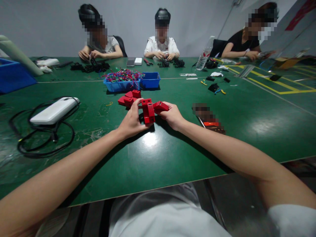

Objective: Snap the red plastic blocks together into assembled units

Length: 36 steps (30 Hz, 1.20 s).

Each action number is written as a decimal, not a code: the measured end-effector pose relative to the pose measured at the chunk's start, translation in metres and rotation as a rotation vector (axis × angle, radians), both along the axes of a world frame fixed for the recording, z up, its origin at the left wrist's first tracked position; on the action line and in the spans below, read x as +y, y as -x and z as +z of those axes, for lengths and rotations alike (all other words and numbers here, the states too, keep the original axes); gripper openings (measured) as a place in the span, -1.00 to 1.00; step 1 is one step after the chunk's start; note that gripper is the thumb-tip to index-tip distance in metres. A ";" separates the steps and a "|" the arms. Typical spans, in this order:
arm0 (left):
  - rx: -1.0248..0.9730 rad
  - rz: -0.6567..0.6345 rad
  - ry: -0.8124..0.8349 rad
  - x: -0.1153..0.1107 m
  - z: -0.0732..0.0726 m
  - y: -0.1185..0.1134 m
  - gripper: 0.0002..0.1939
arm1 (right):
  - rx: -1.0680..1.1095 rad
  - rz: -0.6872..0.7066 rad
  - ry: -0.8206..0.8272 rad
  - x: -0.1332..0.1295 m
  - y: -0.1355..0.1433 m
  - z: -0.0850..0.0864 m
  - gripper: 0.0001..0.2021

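My left hand [132, 121] grips a red plastic housing [148, 113] held upright over the green table [158, 154]. My right hand [172, 116] pinches a second red plastic piece [160, 106] that touches the top right of the first. Just behind my hands lies a small pile of red plastic parts [129, 98]. Beyond that pile stand a blue tray [118, 85] heaped with coloured wires and a second blue bin [150, 80].
A white power bank [54, 110] with coiled black cable lies at the left. A blurred flat object [208, 118] lies right of my hands. A blue crate [12, 75] stands far left. Three people sit across the table with black parts, phones and a bottle [204, 56].
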State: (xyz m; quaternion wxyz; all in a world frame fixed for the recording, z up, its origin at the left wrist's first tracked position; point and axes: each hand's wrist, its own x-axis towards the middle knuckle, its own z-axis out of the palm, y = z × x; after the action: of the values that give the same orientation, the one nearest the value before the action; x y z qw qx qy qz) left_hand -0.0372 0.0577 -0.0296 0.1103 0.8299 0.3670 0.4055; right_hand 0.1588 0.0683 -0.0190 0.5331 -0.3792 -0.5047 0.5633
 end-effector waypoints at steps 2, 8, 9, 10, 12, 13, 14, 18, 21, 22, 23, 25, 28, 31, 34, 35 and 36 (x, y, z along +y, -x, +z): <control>0.002 0.001 0.005 0.000 0.000 0.000 -0.02 | 0.004 0.003 0.000 0.000 0.000 0.000 -0.71; -0.002 0.009 0.010 0.000 0.000 0.000 -0.02 | -0.068 -0.019 -0.026 0.003 -0.002 -0.002 -0.62; -0.003 0.010 0.009 0.000 0.000 0.000 -0.02 | -0.064 -0.022 -0.023 0.003 -0.002 -0.003 -0.62; -0.003 0.010 0.009 0.000 0.000 0.000 -0.02 | -0.055 -0.022 -0.017 0.004 -0.002 -0.003 -0.62; -0.002 0.009 0.006 0.001 0.000 0.001 -0.01 | -0.026 -0.027 0.005 0.005 -0.002 -0.003 -0.65; 0.000 0.009 0.003 0.001 0.000 0.001 -0.01 | -0.008 -0.030 0.017 0.005 -0.001 -0.003 -0.66; 0.002 0.008 0.000 0.001 0.000 0.001 -0.01 | 0.012 -0.034 0.027 0.005 -0.001 -0.003 -0.65; 0.008 0.004 -0.008 0.001 -0.001 0.001 -0.02 | 0.067 -0.023 0.010 0.005 -0.001 -0.003 -0.67; 0.013 0.011 -0.018 0.001 0.000 0.001 -0.03 | 0.035 0.005 -0.023 0.004 -0.002 -0.002 -0.69; 0.013 0.012 -0.018 0.000 0.000 0.001 -0.03 | 0.017 0.008 -0.029 0.003 -0.002 -0.002 -0.70; 0.012 0.011 -0.015 0.000 0.001 0.001 -0.03 | -0.002 0.007 -0.034 0.003 -0.003 -0.002 -0.70; 0.010 0.009 -0.011 0.000 0.001 0.000 -0.02 | -0.027 -0.002 -0.040 0.003 -0.003 -0.001 -0.70; 0.009 0.005 -0.012 0.001 0.001 0.000 -0.02 | -0.029 -0.009 -0.035 0.003 -0.004 -0.002 -0.68; 0.005 0.002 -0.008 0.001 0.000 0.001 -0.01 | -0.006 -0.001 -0.005 0.004 -0.004 -0.003 -0.67; 0.007 0.006 -0.002 0.000 0.000 0.001 -0.01 | 0.048 -0.012 0.034 0.004 -0.003 -0.003 -0.68; 0.008 0.006 0.000 0.000 0.001 0.001 -0.01 | 0.070 -0.017 0.051 0.005 -0.003 -0.003 -0.68; 0.009 0.006 0.003 0.000 0.001 0.001 -0.01 | 0.091 -0.016 0.072 0.005 -0.002 -0.002 -0.68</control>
State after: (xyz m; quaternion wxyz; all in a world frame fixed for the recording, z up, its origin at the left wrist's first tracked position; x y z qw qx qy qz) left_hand -0.0379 0.0577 -0.0289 0.1089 0.8304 0.3705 0.4017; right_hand 0.1610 0.0731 -0.0208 0.5461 -0.3761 -0.4562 0.5935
